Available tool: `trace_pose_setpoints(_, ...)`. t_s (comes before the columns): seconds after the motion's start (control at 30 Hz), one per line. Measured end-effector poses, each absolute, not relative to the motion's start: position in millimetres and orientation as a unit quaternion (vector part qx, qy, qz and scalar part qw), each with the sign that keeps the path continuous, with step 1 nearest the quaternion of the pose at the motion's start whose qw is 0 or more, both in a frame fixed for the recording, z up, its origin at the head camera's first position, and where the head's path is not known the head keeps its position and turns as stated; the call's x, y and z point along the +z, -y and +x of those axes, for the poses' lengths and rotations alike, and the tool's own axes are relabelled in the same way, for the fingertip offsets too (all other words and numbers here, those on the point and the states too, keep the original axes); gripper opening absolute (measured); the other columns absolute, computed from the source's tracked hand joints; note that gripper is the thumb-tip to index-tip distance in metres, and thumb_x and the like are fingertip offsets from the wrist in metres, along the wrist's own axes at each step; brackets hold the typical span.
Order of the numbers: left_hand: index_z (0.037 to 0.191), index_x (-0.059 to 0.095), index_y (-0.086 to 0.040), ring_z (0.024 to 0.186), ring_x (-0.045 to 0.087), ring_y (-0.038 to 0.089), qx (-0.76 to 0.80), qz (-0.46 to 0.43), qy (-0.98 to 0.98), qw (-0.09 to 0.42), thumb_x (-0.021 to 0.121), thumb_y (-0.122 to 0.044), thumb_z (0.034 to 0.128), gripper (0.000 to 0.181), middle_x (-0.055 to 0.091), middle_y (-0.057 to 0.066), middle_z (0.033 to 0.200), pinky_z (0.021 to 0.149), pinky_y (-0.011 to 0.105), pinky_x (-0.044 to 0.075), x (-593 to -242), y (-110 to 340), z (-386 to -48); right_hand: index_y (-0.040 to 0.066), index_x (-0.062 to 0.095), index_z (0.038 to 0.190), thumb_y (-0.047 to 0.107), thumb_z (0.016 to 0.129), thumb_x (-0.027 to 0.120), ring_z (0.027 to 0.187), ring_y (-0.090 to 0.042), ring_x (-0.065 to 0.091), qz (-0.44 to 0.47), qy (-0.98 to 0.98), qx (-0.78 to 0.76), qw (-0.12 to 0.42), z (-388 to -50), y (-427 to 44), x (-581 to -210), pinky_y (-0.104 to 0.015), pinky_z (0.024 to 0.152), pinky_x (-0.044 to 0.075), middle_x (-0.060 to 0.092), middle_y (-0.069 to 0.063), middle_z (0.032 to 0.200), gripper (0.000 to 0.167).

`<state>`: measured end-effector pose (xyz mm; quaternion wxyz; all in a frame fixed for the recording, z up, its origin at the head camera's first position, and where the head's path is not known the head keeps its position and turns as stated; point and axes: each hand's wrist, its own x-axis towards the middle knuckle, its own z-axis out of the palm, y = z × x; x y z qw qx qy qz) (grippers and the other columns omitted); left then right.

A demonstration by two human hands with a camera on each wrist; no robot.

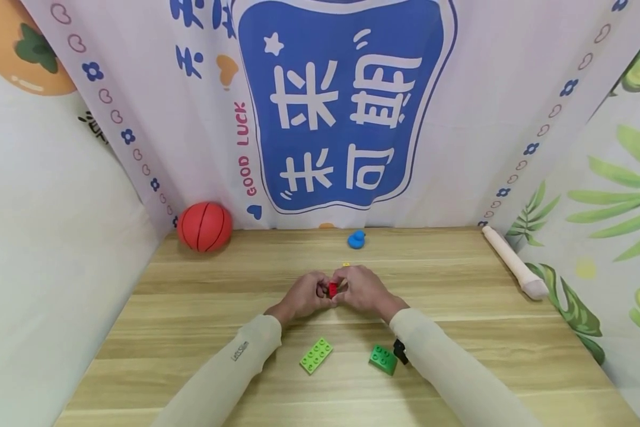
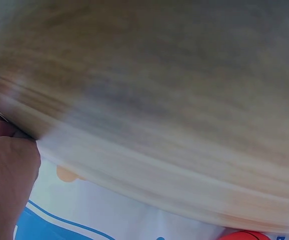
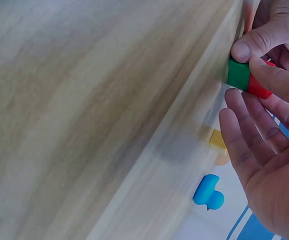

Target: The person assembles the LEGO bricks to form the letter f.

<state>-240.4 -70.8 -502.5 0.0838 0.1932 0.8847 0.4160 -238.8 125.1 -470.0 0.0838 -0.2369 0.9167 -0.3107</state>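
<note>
Plastic, by its look, should make the red brick (image 1: pixel 333 289) and the green brick (image 3: pixel 238 74) light, stiff and not fragile. Their smooth walls may slip a little, so I would take hold of two opposite flat sides, away from the seam. Both bricks are between the hands, over the middle of the worktop (image 1: pixel 202 314), and they touch each other. Fingers of the right hand (image 1: pixel 363 289) pinch the red brick; those of the left hand (image 1: pixel 310 293) grasp the green brick, with the thumb near its edge. The head view shows only red between the hands, while the right wrist view shows the green part also. Only the head view shows the lime brick (image 1: pixel 317 356) and the four-stud brick (image 1: pixel 383 359) nearer to the person. Whether the joint is fully locked, I cannot tell.
</note>
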Motion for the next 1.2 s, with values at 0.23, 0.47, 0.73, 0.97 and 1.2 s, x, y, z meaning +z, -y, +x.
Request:
trace_pose_setpoints(0.23, 0.102, 0.074, -0.005, 0.085, 0.059, 0.013, 0.414, 0.203, -0.883, 0.084, 0.090, -0.011, 0.0875, 0.022, 0.068, 0.005, 0.096, 0.074, 0.018, 0.052, -502, 70, -241, 0.018, 0.078, 0.104, 0.014, 0.088, 0.089, 0.099, -0.016, 0.077, -0.230, -0.918, -0.315, 0.070, -236, -127, -471, -0.036, 0.089, 0.063, 0.080, 0.000, 0.108, 0.020)
trace_pose_setpoints(0.47, 0.102, 0.074, -0.006, 0.085, 0.059, 0.012, 0.405, 0.198, -0.888, 0.091, 0.090, -0.012, 0.0877, 0.022, 0.068, 0.004, 0.096, 0.073, 0.018, 0.051, -498, 67, -241, 0.012, 0.072, 0.125, 0.014, 0.095, 0.082, 0.108, -0.022, 0.072, -0.245, -0.931, -0.268, 0.047, -225, -129, -468, -0.041, 0.095, 0.061, 0.077, -0.005, 0.113, 0.031)
trace_pose_setpoints(0.73, 0.103, 0.072, -0.003, 0.083, 0.059, 0.011, 0.405, 0.219, -0.884, 0.080, 0.088, -0.007, 0.0880, 0.023, 0.069, 0.005, 0.096, 0.073, 0.019, 0.052, -500, 69, -241, 0.007, 0.065, 0.135, 0.015, 0.100, 0.077, 0.113, -0.025, 0.071, -0.272, -0.936, -0.225, -0.004, -199, -122, -447, -0.041, 0.095, 0.062, 0.070, -0.009, 0.128, 0.038)
trace_pose_setpoints(0.97, 0.107, 0.073, -0.002, 0.081, 0.059, 0.010, 0.403, 0.212, -0.888, 0.070, 0.077, 0.001, 0.0918, 0.016, 0.071, 0.007, 0.098, 0.074, 0.022, 0.052, -502, 73, -241, 0.014, 0.070, 0.103, 0.019, 0.102, 0.076, 0.093, -0.010, 0.067, -0.412, -0.882, -0.218, 0.067, -177, -107, -440, -0.022, 0.082, 0.056, 0.071, 0.004, 0.102, 0.007)
trace_pose_setpoints(1.2, 0.107, 0.071, -0.004, 0.080, 0.058, 0.013, 0.436, 0.181, -0.876, 0.101, 0.082, -0.005, 0.0921, 0.018, 0.068, 0.005, 0.094, 0.071, 0.022, 0.051, -502, 74, -235, 0.018, 0.070, 0.136, 0.039, 0.098, 0.081, 0.126, -0.008, 0.061, -0.476, -0.861, -0.139, 0.116, -162, -91, -447, -0.027, 0.111, 0.051, 0.067, 0.005, 0.136, 0.045)
